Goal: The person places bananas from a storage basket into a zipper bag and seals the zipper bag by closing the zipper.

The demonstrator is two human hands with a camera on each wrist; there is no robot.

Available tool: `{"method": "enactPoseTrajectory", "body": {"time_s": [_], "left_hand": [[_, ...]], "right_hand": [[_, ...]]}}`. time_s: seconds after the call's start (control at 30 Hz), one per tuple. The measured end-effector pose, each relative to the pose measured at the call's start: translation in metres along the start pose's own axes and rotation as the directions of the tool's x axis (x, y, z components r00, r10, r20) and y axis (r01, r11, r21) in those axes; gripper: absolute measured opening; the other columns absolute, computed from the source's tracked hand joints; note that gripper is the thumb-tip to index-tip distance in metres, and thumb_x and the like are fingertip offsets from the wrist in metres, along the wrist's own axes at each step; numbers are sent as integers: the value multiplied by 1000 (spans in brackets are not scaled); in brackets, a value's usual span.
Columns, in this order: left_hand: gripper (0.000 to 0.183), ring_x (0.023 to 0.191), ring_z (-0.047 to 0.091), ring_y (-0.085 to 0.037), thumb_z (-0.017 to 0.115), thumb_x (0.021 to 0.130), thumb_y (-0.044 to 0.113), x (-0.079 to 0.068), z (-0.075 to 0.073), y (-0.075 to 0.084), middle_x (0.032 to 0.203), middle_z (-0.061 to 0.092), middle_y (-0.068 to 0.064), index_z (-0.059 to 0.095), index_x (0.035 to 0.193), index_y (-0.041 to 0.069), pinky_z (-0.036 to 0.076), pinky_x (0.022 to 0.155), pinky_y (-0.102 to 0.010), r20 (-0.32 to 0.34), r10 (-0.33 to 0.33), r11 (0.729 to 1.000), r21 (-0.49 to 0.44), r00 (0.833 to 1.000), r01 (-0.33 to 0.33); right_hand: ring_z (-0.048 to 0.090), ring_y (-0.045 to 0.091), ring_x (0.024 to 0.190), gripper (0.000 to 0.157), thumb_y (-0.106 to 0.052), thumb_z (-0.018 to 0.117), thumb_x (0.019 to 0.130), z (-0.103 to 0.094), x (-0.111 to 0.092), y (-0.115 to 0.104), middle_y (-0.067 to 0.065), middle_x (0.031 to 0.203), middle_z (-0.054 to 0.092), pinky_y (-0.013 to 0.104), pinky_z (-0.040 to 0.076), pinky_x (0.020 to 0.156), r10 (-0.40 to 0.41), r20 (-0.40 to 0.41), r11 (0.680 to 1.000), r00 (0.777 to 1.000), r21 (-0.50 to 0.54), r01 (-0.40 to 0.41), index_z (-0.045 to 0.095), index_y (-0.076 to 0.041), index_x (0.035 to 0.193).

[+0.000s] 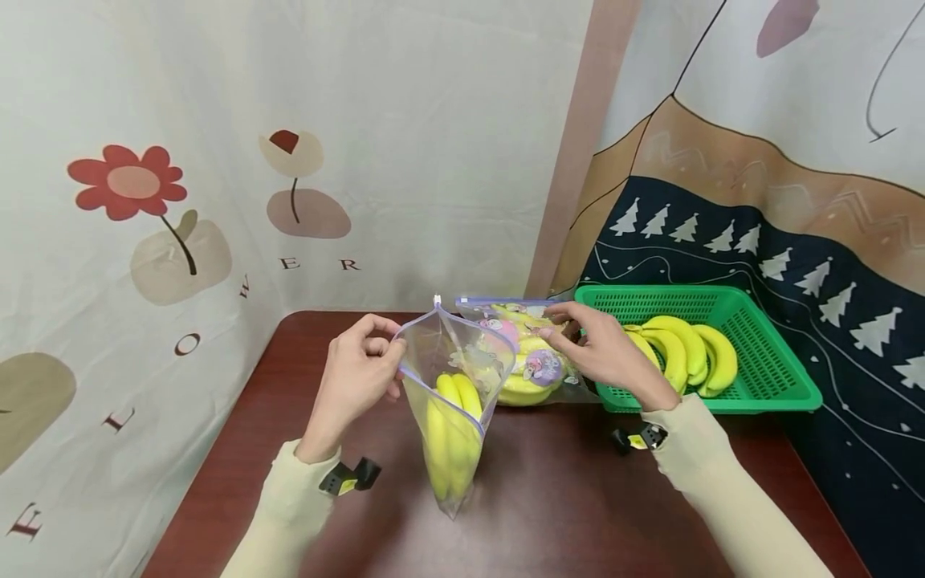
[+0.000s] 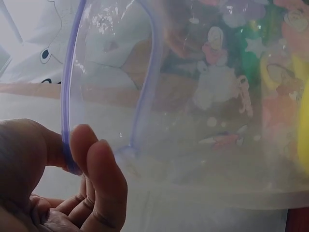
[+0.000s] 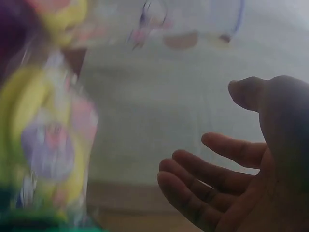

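A clear zip bag with a purple zip edge gapes at the top, bananas standing inside it. My left hand pinches the bag's rim at its left corner; the left wrist view shows thumb and finger on the purple strip. My right hand has loosely extended fingers, and in the right wrist view nothing lies between them. Behind the open bag is a second zip bag with printed cartoon patches and bananas in it. In the head view the right fingers hover over or near that second bag.
A green plastic basket stands at the back right, with several bananas in its left part. All of this is on a dark red-brown table. Printed cloth hangs behind the table's back edge.
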State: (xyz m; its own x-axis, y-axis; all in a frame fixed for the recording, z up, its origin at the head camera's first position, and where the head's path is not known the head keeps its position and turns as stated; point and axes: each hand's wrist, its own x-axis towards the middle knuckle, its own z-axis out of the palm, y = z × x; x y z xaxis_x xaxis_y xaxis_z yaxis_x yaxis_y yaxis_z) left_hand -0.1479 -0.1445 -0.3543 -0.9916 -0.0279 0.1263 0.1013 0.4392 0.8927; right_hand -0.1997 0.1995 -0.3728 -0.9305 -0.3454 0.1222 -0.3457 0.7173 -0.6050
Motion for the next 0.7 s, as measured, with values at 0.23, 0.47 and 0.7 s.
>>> {"method": "enactPoseTrajectory", "body": {"time_s": [0.23,0.47,0.7], "left_hand": [[16,44,65,-30,61,95,14,-1,3,0,66,68,-18,64,110,11,58,47,-42,-9,9,1000,-23,1000,-9],[16,43,64,-30,62,95,11,-2,4,-4,66,68,-16,63,111,8,59,47,-44,15,44,998,-34,999,-43],[15,43,63,-32,65,96,11,-1,3,-4,65,67,-18,64,111,8,58,46,-42,29,65,997,-43,997,-64]], "right_hand": [[58,38,125,64,-46,62,101,-18,4,38,21,150,51,58,52,102,65,35,986,997,-154,-59,48,-7,149],[33,51,147,70,-46,59,102,-38,6,80,27,158,39,70,29,118,130,61,966,990,-232,-113,39,-3,154],[27,58,144,83,-51,58,101,-58,2,121,36,159,28,75,28,115,268,88,927,959,-294,-232,30,2,157]]}}
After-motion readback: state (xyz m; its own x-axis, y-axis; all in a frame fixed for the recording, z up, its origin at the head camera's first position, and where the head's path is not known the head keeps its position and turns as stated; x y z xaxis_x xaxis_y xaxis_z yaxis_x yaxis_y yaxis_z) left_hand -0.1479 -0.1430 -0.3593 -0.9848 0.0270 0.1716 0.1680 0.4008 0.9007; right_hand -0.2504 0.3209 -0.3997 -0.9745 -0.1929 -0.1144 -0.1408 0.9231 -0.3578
